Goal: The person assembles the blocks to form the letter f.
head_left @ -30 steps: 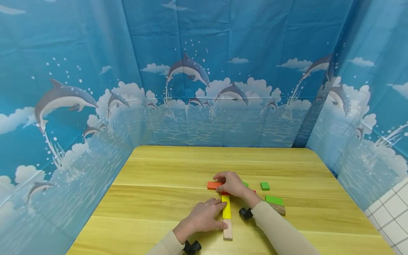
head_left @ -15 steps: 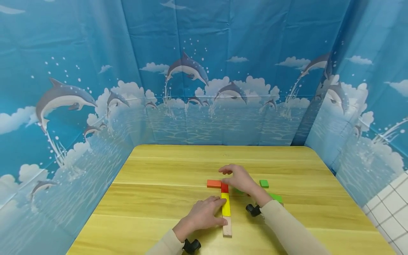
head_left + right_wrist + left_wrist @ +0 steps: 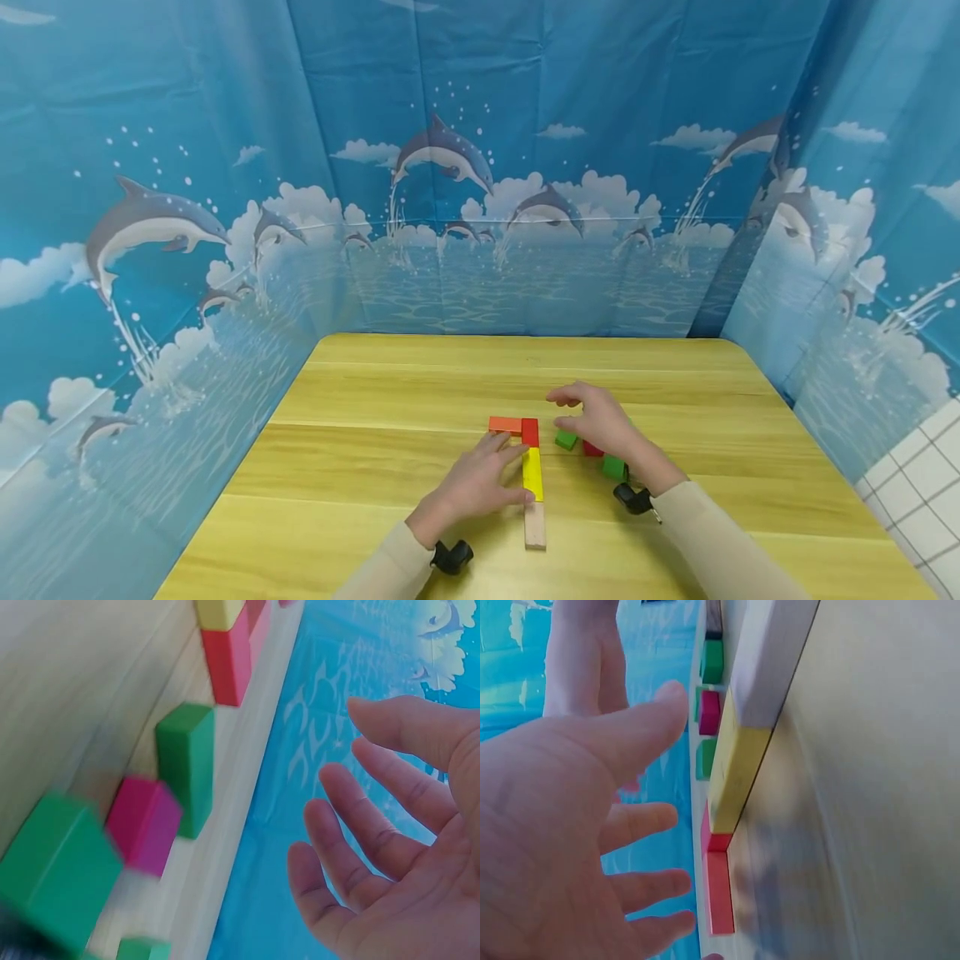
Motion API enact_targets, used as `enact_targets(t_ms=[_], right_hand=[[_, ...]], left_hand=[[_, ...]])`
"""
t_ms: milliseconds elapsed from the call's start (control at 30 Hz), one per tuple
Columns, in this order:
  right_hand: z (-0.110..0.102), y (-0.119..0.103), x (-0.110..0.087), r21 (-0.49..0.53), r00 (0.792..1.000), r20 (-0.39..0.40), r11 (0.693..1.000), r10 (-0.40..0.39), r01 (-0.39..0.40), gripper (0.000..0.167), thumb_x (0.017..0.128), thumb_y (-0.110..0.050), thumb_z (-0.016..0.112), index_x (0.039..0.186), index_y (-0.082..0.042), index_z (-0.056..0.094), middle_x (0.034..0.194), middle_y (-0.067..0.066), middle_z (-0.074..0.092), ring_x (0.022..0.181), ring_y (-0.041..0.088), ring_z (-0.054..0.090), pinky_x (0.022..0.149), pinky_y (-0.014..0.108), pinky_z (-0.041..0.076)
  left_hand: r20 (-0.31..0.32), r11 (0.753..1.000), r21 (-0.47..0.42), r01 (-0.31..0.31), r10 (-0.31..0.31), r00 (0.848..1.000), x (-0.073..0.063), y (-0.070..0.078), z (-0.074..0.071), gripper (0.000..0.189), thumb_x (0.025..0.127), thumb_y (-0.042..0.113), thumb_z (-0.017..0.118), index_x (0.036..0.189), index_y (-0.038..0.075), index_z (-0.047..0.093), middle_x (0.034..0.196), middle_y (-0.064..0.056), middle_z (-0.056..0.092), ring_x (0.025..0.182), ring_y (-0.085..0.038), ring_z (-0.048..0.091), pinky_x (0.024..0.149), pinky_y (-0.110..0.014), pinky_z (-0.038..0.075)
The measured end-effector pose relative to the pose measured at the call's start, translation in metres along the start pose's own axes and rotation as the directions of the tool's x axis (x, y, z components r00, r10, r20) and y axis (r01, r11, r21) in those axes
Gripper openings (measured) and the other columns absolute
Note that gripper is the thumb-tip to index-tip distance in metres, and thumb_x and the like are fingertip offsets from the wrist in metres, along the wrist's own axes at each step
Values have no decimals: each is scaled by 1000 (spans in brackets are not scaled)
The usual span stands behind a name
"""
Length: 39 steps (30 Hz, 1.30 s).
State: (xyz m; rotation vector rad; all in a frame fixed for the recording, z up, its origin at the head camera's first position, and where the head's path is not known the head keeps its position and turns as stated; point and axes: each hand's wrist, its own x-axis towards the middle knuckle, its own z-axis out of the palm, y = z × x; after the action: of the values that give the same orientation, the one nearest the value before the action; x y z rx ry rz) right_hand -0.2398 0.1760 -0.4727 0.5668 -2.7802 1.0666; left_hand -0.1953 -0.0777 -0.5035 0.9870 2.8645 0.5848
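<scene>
A row of wooden blocks lies on the table: a plain block (image 3: 535,527) nearest, then a yellow block (image 3: 532,475), then a red block (image 3: 530,432). An orange block (image 3: 505,425) extends left from the red one's far end, forming a corner. My left hand (image 3: 472,482) hovers beside the row with fingers spread, thumb and index tip overlapping the yellow block in the head view; its palm is empty in the left wrist view. Right of the row, my right hand (image 3: 606,423) is raised above the loose blocks, fingers loosely bent and holding nothing.
Under my right hand lie a green block (image 3: 187,769), a magenta block (image 3: 146,825) and another green block (image 3: 64,870). Part of a smaller green piece (image 3: 142,949) shows beyond them. A blue dolphin curtain (image 3: 480,275) hangs behind the table (image 3: 360,392).
My right hand has left the red block and moved right, uncovering it. My left hand has lifted slightly and shifted forward from the yellow and plain blocks.
</scene>
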Motion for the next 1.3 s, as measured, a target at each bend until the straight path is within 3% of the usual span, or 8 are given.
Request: enact_targets(t_ms=[167,400,667,967,1300], right_hand=[[-10,10,-15,-36,1000,1,999,9,-9,35,90,-13,77,124,-17,71,120,7,67,111,34,59,90,51,50],[-20,20,-38,-78,1000,13,997,10,-9,34,90,-12,76,124,-10,71,116,7,67,106,32,59,86,48,51],[-28,34,-61,-149,1000,9,989,-5,7,36,87,-12,80,122,-11,72,110,2,68,100,28,63,83,47,53],[-35,46,-89,-144,993,71,986,96,-85,37,85,-19,83,120,-15,73,101,-5,66,94,17,62,80,41,53],[-32,48,-109,-201,996,40,977,80,-70,33,80,-20,87,111,-19,76,89,-10,60,81,9,56,70,31,50]], left_hand=[[13,1000,-6,10,-10,1000,4,-10,0,80,89,63,66,154,23,44,163,-14,27,150,-42,18,107,-67,33],[45,1000,-12,19,-18,999,7,-22,3,86,88,68,63,159,28,35,167,-10,18,153,-37,6,114,-67,20],[100,999,19,-45,43,994,11,-25,3,93,86,74,59,162,31,24,169,-9,8,153,-38,-2,115,-69,8],[163,997,-27,-67,70,984,11,-26,6,95,86,76,57,162,34,20,169,-7,4,153,-34,-4,114,-70,4],[164,998,-8,-56,57,985,10,-23,7,97,85,76,59,162,33,20,169,-4,6,153,-35,-2,114,-70,4]])
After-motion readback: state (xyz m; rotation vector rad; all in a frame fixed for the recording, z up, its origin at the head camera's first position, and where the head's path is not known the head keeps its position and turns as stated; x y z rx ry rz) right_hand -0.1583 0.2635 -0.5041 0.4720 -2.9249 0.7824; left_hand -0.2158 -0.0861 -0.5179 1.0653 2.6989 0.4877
